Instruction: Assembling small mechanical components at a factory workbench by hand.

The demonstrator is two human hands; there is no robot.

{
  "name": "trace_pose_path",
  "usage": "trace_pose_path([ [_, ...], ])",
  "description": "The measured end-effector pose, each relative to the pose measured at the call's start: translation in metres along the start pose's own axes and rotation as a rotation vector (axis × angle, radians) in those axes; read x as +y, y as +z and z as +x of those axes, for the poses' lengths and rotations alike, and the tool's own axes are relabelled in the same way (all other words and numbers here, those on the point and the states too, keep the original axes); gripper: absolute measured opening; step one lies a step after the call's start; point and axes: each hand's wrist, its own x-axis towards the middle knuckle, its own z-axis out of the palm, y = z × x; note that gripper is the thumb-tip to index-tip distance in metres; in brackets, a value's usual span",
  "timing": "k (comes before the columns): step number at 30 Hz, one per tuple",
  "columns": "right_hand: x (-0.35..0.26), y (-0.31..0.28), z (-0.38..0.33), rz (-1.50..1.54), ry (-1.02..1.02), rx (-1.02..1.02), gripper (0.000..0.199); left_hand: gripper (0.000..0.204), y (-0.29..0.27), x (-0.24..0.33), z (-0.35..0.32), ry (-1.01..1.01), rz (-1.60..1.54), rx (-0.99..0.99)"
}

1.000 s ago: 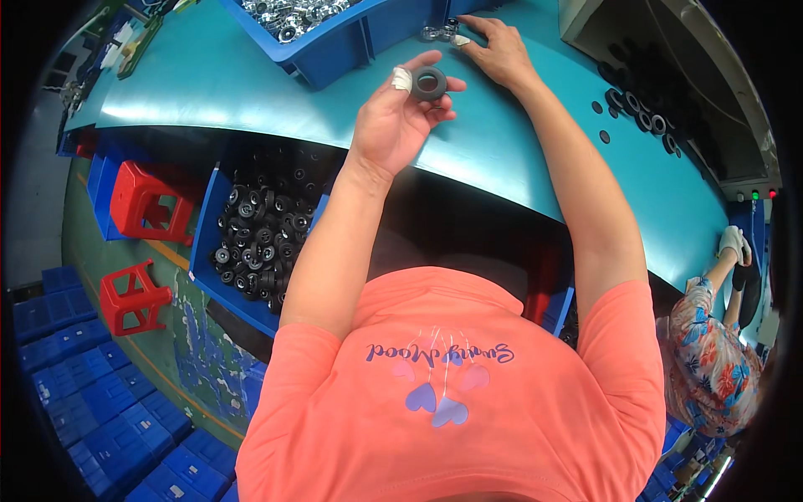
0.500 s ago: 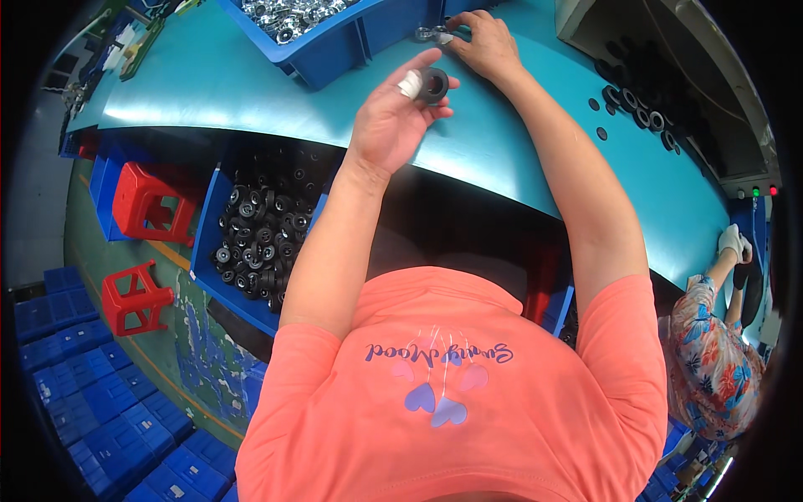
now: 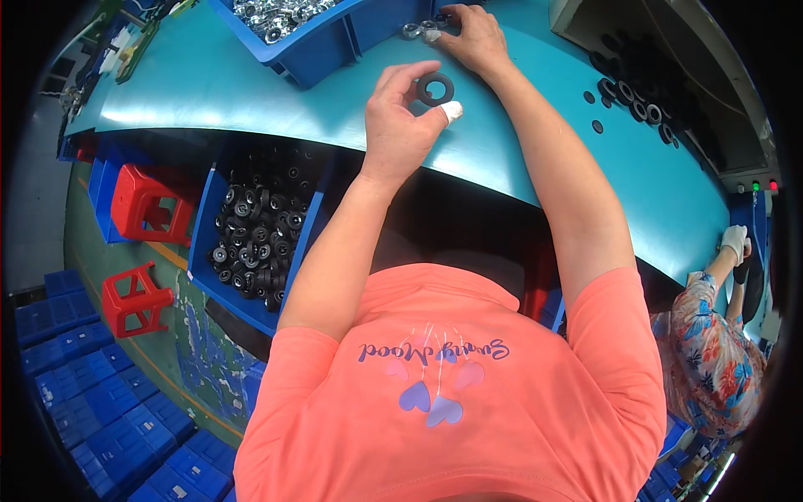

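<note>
Your left hand [image 3: 400,125] has turned the black ring [image 3: 435,88], pinched in its fingers, face-up; your right hand [image 3: 473,35] covers small metal parts [image 3: 416,28] at the bench's [image 3: 209,84] far edge, grip unclear.

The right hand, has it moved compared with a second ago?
Yes, a little. The right hand has slid up along the teal bench, closer to the far corner of the blue bin, its fingers on small metal parts there.

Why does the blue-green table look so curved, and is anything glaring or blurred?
Head view: the fisheye lens bends the table edge into an arc and blackens the corners; soft glare sits on its left part; the left hand and its black ring are sharp, while the rim looks squeezed.
</note>
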Motion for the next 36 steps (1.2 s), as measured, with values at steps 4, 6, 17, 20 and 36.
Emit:
trace_pose_path([
  [4,-0.003,-0.005,-0.001,0.038,0.066,-0.080,0.046,0.048,0.001,-0.003,-0.001,0.025,0.046,0.022],
  [6,0.003,-0.005,0.001,0.018,0.057,-0.066,0.045,0.048,0.001,-0.002,-0.001,0.021,0.069,0.024],
  [17,0.031,-0.038,0.037,-0.010,0.076,-0.107,0.045,0.044,0.000,-0.009,0.000,0.025,0.113,0.044],
  [20,0.037,-0.055,0.035,0.215,0.173,-0.196,0.046,0.044,0.001,-0.007,0.000,-0.009,0.051,0.050],
  [36,-0.031,-0.100,-0.051,0.951,0.407,-0.452,0.047,0.051,-0.001,-0.009,-0.003,-0.024,-0.044,0.114],
])
